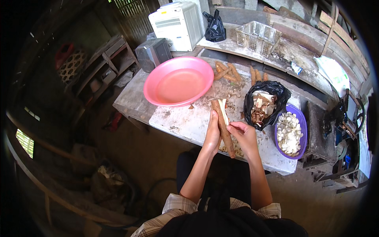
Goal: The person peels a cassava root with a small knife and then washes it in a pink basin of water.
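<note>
My left hand grips a long brown cassava root from its left side, the thumb lying along the skin. The root slants above the table's near edge, its lower end pointing toward me. A pale strip of peel stands away from the root's upper right side, its white inner face showing. At the strip's lower end, the thumb and fingers of my right hand pinch it against the root. The curled fingers of the right hand are partly hidden, and I see no knife in them.
A pink basin of cloudy water stands left. Unpeeled roots lie behind. To the right are a black plastic bag of peelings and a purple basin of white slices. A plastic crate sits on the rear ledge.
</note>
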`<state>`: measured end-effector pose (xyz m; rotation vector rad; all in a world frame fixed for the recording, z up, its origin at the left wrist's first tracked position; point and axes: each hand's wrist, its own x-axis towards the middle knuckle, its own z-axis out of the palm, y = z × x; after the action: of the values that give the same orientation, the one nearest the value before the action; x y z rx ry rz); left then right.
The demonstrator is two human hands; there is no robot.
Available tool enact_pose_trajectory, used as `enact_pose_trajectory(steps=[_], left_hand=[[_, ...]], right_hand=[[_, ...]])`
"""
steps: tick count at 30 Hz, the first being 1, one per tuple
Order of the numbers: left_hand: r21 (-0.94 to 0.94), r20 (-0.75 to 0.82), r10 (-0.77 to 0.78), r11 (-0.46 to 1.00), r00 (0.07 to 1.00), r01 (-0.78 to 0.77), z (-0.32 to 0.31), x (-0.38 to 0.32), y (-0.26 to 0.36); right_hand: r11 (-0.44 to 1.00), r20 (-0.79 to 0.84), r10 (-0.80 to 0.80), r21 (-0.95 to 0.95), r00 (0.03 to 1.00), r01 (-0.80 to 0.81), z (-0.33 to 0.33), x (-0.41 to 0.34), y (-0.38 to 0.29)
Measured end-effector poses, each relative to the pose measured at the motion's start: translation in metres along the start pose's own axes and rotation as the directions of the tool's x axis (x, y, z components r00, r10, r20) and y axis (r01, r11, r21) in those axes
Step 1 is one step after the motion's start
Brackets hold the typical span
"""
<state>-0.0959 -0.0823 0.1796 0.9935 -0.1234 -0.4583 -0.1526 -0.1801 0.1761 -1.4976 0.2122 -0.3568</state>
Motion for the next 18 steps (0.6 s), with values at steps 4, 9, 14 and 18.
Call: enact_pose_trajectory(steps=[4, 9, 14, 18], left_hand=[[0.103, 0.011, 0.109, 0.989, 0.994, -0.109, -0.010, 0.006, -0.012], [0.159, 0.030, 0.143, 0.976, 0.989, -0.146, 0.001, 0.000, -0.006], [0.222, 0.064, 0.191, 0.954, 0.980, -0.200, 0.001, 0.004, -0.007], [0.122, 0.051, 0.080, 0.989, 0.995, -0.086, -0.003, 0.007, -0.004]], right_hand=[[0.993, -0.046, -0.011, -0.120, 0.999, 0.006, 0.003, -0.001, 0.006], [0.926, -0.131, -0.198, -0.350, 0.971, 0.141, 0.013, -0.003, 0.004], [0.908, -0.198, -0.258, -0.386, 0.946, 0.166, 0.013, -0.001, 0.010], [0.945, -0.095, -0.178, -0.295, 0.979, 0.143, 0.005, 0.002, 0.005]])
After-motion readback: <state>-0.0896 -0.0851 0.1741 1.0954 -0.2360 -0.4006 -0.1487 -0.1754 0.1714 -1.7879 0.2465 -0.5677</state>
